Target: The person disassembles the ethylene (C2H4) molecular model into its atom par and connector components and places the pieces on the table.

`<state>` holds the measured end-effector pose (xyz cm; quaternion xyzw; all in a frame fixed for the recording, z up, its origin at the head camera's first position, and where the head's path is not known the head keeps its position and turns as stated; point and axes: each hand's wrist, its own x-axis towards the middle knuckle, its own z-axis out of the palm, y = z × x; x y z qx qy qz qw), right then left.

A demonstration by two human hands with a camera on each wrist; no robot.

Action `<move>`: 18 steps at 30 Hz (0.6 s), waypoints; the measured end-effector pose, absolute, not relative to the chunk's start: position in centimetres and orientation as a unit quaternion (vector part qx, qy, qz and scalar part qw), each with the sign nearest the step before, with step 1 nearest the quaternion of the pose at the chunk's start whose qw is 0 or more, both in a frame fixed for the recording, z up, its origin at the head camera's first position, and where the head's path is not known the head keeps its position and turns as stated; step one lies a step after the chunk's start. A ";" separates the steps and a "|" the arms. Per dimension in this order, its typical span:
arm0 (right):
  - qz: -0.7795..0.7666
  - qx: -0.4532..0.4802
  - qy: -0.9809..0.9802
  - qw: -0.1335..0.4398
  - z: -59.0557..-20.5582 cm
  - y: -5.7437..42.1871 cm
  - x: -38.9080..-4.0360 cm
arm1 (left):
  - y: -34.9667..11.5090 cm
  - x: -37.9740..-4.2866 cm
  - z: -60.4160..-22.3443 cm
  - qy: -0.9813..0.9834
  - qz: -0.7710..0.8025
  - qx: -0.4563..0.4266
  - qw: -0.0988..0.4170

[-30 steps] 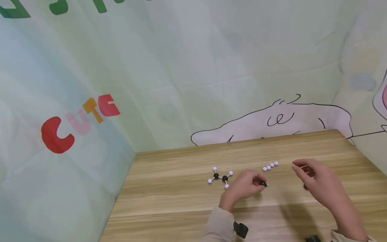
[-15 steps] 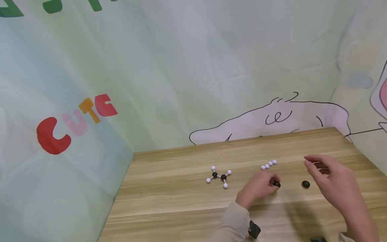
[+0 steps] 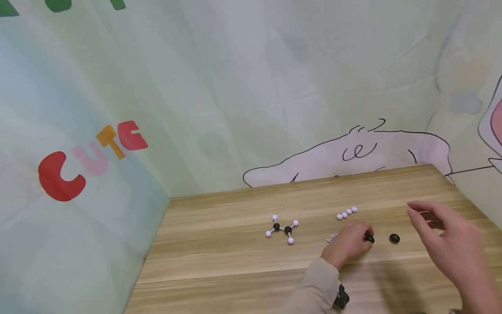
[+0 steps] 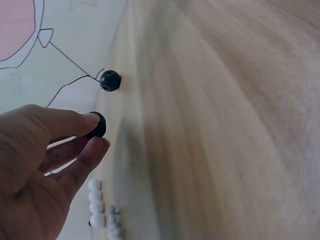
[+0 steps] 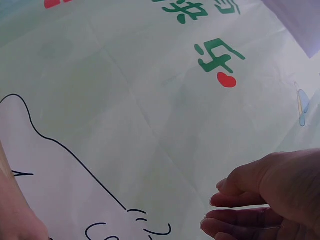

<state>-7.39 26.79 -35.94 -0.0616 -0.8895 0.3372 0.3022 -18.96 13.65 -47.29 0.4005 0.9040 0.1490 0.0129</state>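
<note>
My left hand pinches a black ball between thumb and fingers, low over the table. In the left wrist view, this black ball shows at the fingertips, and a second black ball with holes lies beyond it. The head view has that other black ball between my two hands. My right hand hovers to its right, fingers loosely bent, holding nothing. Behind my left hand runs a row of white balls. Short white sticks lie beside the left hand, partly hidden by it.
An assembled ball-and-stick molecule model, black and white, lies on the wooden table to the left. A printed cloth backdrop rises at the table's back and left edges.
My left hand has moved right with the black ball, revealing the white sticks. The right hand has drawn away to the right, uncovering the second black ball.
</note>
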 end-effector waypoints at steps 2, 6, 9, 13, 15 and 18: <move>0.337 -0.067 -0.884 0.318 -35.8 26.8 -7.2 | 13.8 -18.9 -47.6 0.906 0.147 0.397 0.009; 0.332 -0.073 -0.878 0.336 -35.7 26.9 -7.1 | 14.1 -18.8 -47.8 0.910 0.140 0.389 0.006; 0.329 -0.079 -0.881 0.330 -35.6 27.1 -7.0 | 14.4 -18.6 -47.7 0.914 0.139 0.380 0.013; 0.328 -0.088 -0.887 0.313 -35.7 27.2 -6.9 | 15.0 -18.5 -47.5 0.918 0.126 0.376 0.012; 0.327 -0.086 -0.889 0.310 -35.9 27.2 -6.9 | 15.3 -18.5 -47.5 0.920 0.117 0.375 0.008; 0.326 -0.083 -0.890 0.307 -36.0 27.2 -6.9 | 15.8 -18.5 -47.5 0.921 0.111 0.373 0.003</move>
